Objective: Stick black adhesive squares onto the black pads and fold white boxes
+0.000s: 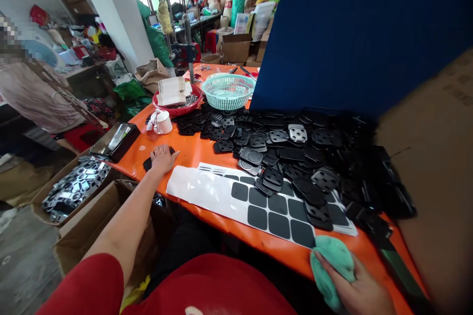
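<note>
My left hand (161,159) lies on top of a dark flat piece (147,164) near the left edge of the orange table. Its fingers reach forward with the thumb out to the side, covering most of that piece. At the table's front right, my right hand (364,285) grips a bunched green cloth (332,268). Between the hands lies a white sheet (203,184) with rows of dark rounded squares (279,225). Black pedal-like pads (272,178), some with holes or ridges, are heaped behind it and partly on it.
A mint basket (228,91), a red basket (192,104) of small metal parts and a white roll (161,122) stand farther back. Shiny metal parts (76,184) fill a carton at left. A blue panel (332,34) and cardboard (436,167) rise at right. One person (40,93) is at left.
</note>
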Demonstrator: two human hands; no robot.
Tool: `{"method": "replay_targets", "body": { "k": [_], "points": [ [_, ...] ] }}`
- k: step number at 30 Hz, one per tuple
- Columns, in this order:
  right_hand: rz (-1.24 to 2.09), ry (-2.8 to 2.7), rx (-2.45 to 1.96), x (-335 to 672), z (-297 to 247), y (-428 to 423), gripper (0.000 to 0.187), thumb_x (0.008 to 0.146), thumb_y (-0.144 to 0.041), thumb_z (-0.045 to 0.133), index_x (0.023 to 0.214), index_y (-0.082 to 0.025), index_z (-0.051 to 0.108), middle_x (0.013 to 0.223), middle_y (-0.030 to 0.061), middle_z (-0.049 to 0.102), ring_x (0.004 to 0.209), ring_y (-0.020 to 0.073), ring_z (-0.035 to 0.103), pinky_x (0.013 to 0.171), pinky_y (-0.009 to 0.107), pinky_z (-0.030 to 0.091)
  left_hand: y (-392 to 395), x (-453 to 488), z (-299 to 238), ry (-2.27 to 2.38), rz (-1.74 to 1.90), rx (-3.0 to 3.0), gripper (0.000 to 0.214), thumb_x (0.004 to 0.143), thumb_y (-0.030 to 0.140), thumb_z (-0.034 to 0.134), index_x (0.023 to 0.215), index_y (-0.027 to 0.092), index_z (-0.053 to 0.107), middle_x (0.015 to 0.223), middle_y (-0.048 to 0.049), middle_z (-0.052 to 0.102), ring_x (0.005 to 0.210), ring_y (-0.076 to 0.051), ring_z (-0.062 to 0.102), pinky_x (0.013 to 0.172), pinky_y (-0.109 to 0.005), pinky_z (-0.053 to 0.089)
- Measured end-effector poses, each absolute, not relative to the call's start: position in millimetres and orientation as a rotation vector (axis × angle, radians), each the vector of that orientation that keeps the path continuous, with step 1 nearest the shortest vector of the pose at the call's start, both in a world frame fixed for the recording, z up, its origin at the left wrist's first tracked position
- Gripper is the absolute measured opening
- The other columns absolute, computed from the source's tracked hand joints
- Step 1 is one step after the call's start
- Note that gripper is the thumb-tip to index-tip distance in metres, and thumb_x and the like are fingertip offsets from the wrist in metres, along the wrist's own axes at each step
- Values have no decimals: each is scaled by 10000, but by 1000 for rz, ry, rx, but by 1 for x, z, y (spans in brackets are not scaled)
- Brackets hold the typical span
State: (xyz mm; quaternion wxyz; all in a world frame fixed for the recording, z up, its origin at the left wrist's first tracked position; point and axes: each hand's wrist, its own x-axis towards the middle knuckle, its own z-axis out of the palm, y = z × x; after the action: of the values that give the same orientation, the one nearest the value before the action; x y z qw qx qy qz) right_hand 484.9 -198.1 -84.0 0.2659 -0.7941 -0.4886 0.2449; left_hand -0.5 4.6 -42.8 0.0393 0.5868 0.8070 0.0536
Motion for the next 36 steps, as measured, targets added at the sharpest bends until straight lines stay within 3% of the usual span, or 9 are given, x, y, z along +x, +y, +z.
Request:
{"method": "replay_targets", "body": {
  "k": [4,9,14,18,20,23,28,33,36],
  "points": [
    [622,-1319,-2219,487,-88,-199,471,689,-687,580,921,-288,673,870,68,764,829,382,699,701,461,543,16,-17,-71,2425,37,1759,902,874,669,333,1465,-9,266,1559,-260,230,1460,-394,131,1146,-545,130],
    [590,-1334,-2255,481,-86,-198,514,702,-717,533,905,-266,674,846,74,759,789,371,697,668,443,535,23,-22,-78,2400,-77,1733,958,843,710,317,1497,17,226,1588,-223,166,1477,-366,101,1168,-538,98],
    [575,-1306,-2124,483,-90,-201,493,714,-681,557,900,-242,685,852,67,758,821,335,705,699,395,537,22,-21,-59,2401,-90,1773,846,869,656,341,1426,20,375,1521,-263,319,1429,-417,231,1122,-595,188],
    [610,-1325,-2005,489,-97,-204,489,694,-641,616,925,-219,700,855,72,763,841,318,713,704,363,546,16,14,-34,2431,79,1988,691,919,565,339,1333,28,470,1455,-286,393,1423,-452,182,1097,-634,151],
    [595,-1333,-1980,489,-100,-206,476,717,-634,609,932,-218,700,869,78,763,845,316,711,719,371,544,14,49,-25,2328,215,2192,634,941,530,344,1290,24,500,1350,-284,492,1353,-427,317,1082,-582,219],
    [541,-1340,-1943,487,-103,-207,473,759,-629,581,960,-215,692,895,89,758,844,308,706,757,392,539,10,116,-19,2041,235,2411,578,938,554,389,1274,104,524,1234,-184,594,1190,-308,496,1013,-411,356],
    [559,-1389,-1920,488,-105,-207,483,766,-621,582,952,-189,695,872,110,752,804,310,707,742,418,547,-5,218,-22,1680,220,2612,616,867,666,445,1174,146,568,1086,-138,625,1036,-293,538,872,-369,406],
    [512,-1412,-1913,487,-103,-207,489,779,-644,566,944,-203,697,802,77,740,728,276,694,679,369,533,-15,276,-31,1528,200,2631,664,791,731,503,1097,146,577,1044,-152,618,1038,-315,534,869,-393,395],
    [495,-1426,-1908,484,-101,-208,502,778,-663,561,928,-203,694,729,58,721,676,260,680,627,335,513,-12,294,-39,1565,189,2554,718,775,709,554,1158,102,535,1052,-188,611,1045,-350,540,880,-432,399]
  ]
}}
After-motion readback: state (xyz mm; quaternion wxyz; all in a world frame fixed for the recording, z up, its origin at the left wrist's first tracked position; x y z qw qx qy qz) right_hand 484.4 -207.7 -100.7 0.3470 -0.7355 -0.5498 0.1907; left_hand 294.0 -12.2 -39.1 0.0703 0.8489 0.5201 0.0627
